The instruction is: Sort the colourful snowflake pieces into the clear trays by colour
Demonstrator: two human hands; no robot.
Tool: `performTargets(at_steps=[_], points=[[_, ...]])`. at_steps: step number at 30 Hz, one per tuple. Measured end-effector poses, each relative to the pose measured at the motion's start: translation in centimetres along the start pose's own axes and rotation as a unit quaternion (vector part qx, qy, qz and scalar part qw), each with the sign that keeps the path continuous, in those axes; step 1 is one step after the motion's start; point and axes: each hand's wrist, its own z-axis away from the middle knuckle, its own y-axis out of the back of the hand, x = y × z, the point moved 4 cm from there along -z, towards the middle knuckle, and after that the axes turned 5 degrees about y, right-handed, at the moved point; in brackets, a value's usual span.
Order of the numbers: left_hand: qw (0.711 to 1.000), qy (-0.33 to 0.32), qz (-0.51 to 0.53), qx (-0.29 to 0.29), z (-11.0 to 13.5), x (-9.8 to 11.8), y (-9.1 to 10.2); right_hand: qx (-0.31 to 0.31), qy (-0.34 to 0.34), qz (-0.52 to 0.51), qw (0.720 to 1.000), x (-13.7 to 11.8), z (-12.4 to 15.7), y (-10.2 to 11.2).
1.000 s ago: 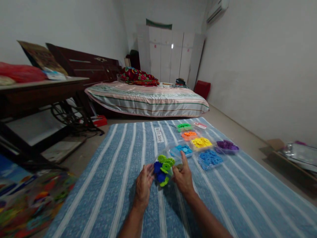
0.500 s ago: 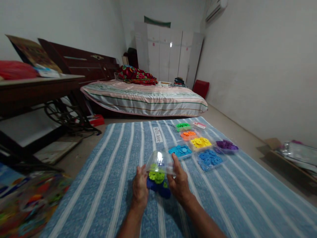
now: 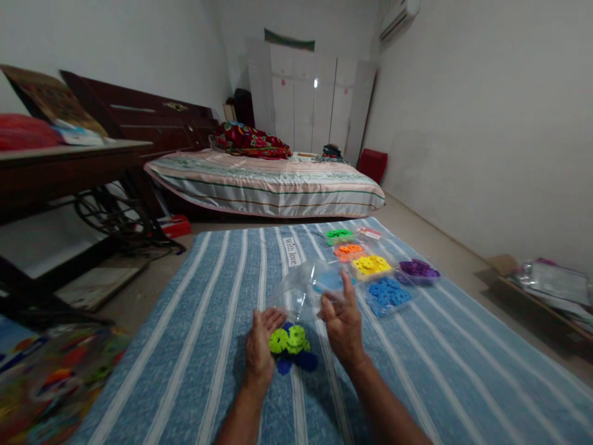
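My right hand (image 3: pixel 341 324) grips a clear plastic container (image 3: pixel 299 290) by its right side, its index finger raised. Tilted and blurred, the container hangs above the cloth, just past a small pile. That pile has yellow-green notched discs (image 3: pixel 290 340) on top and dark blue discs (image 3: pixel 306 361) underneath. My left hand (image 3: pixel 260 343) lies open against the pile's left side, fingers spread near the yellow-green discs. Through the container a tray of light blue discs (image 3: pixel 331 281) shows in part.
Clear trays hold green (image 3: pixel 339 234), orange (image 3: pixel 348 250), yellow (image 3: pixel 371 264), purple (image 3: pixel 418 270) and blue discs (image 3: pixel 388 293) at the right of the striped cloth (image 3: pixel 208 321). A bed (image 3: pixel 269 185) stands beyond, a sewing table (image 3: pixel 69 167) at left.
The clear container has risen off the pile and moved forward, tilting. The discs beneath are now uncovered and spread a little. My left hand has let go of the container.
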Motion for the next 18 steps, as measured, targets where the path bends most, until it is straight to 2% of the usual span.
performTargets(at_steps=[3,5,8,13,15,18], points=[[0.997,-0.024,-0.070,-0.022,0.3,-0.1,-0.1,0.034,-0.066,-0.079,0.994,-0.7,-0.1,3.2],[0.992,-0.037,-0.115,-0.038,0.4,-0.4,-0.2,0.055,-0.104,-0.090,0.989,-1.0,0.2,6.5],[0.989,-0.050,-0.128,-0.051,0.1,-0.7,-0.3,0.104,-0.169,-0.053,0.979,-0.6,1.2,13.0],[0.985,-0.070,-0.142,-0.063,-0.6,-1.1,-0.4,0.181,-0.274,0.038,0.944,2.0,3.2,23.4],[0.984,-0.076,-0.148,-0.067,-0.7,-1.0,-0.4,0.202,-0.319,0.059,0.924,3.0,3.8,26.3],[0.982,-0.085,-0.150,-0.072,-0.5,-0.9,-0.5,0.228,-0.368,0.092,0.897,3.5,4.5,29.4]])
